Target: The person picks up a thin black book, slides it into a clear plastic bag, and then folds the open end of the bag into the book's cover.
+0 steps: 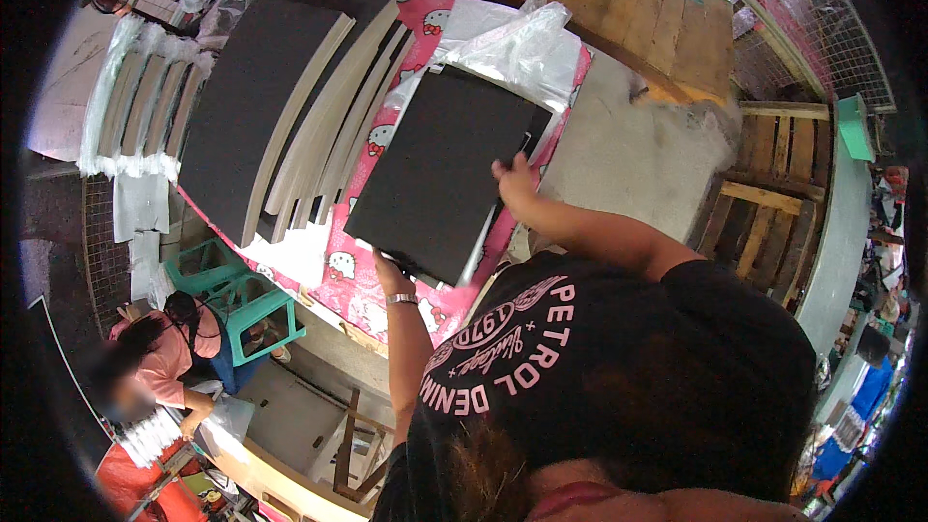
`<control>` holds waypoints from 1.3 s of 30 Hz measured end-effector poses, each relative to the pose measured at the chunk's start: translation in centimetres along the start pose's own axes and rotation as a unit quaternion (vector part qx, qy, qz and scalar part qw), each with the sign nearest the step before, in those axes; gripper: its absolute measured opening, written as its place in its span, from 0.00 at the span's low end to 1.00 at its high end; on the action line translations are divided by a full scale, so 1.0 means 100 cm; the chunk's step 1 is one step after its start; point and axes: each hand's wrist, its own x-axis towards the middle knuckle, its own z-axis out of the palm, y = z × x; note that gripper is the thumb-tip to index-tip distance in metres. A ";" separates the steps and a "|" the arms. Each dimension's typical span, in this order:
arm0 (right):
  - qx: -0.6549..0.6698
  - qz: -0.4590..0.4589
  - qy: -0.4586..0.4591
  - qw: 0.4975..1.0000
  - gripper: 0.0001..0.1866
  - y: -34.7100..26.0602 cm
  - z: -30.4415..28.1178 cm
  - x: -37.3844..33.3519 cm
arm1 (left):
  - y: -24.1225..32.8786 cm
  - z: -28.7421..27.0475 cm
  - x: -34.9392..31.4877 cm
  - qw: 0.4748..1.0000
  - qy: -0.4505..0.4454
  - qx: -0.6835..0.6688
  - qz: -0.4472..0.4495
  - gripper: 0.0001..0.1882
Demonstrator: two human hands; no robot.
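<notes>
A flat black panel [440,159] lies at a slant in front of me, on what look like other dark panels and white sheeting. My left hand [394,278] grips its near left corner, fingers partly hidden beneath. At the right edge, my right hand [517,188] is curled against the panel, with the thumb and fingers at the rim. Left of it, several larger black boards [256,97] with pale edges lie fanned in an overlapping stack. Under everything is a table with a pink cartoon-patterned cover [372,304].
Crumpled clear plastic [507,43] lies beyond the panel. Wrapped boards [145,106] stand at the far left. Green stools [261,319] and a seated person in pink [169,358] are at lower left. Wooden pallets [768,203] stand on the right; a wooden platform [619,14] is behind.
</notes>
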 end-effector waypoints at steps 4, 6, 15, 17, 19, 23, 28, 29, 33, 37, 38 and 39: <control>-0.228 0.040 -0.180 0.956 0.17 -0.008 -0.046 -0.009 | -0.014 -0.024 0.013 0.985 -0.062 -0.136 -0.083 0.35; -0.441 -0.176 -0.109 0.873 0.17 -0.046 -0.071 0.030 | 0.009 0.008 -0.013 0.994 0.010 -0.082 -0.073 0.38; -0.499 -0.119 -0.186 0.838 0.37 -0.145 -0.014 0.169 | 0.031 0.061 -0.019 0.986 0.096 0.043 -0.126 0.27; -0.504 -0.093 -0.184 0.839 0.39 -0.142 -0.010 0.176 | 0.025 0.054 -0.013 0.993 0.043 -0.030 -0.105 0.27; -0.496 -0.094 -0.166 0.847 0.41 -0.137 -0.002 0.180 | 0.013 0.047 -0.001 0.992 -0.014 -0.092 -0.084 0.27; -0.455 -0.093 -0.168 0.869 0.45 -0.135 0.005 0.175 | -0.004 0.043 0.016 0.987 -0.042 -0.147 -0.057 0.27; -0.400 -0.017 -0.180 0.899 0.49 -0.142 0.002 0.170 | 0.003 0.055 -0.008 0.997 0.004 -0.077 0.028 0.28; -0.393 -0.010 -0.182 0.901 0.49 -0.142 0.002 0.174 | 0.005 0.056 -0.008 0.995 -0.002 -0.093 0.019 0.28; -0.322 0.069 -0.231 0.916 0.46 -0.141 0.005 0.177 | 0.024 0.049 -0.008 0.980 -0.064 -0.169 -0.088 0.18; -0.252 0.106 -0.251 0.929 0.44 -0.141 0.009 0.171 | 0.030 0.038 -0.003 0.972 -0.071 -0.191 -0.113 0.10; -0.239 0.105 -0.249 0.933 0.44 -0.143 0.005 0.161 | 0.026 0.034 -0.003 0.972 -0.071 -0.195 -0.112 0.10; -0.234 0.088 -0.234 0.940 0.45 -0.141 0.002 0.156 | 0.021 0.030 -0.003 0.974 -0.087 -0.194 -0.081 0.12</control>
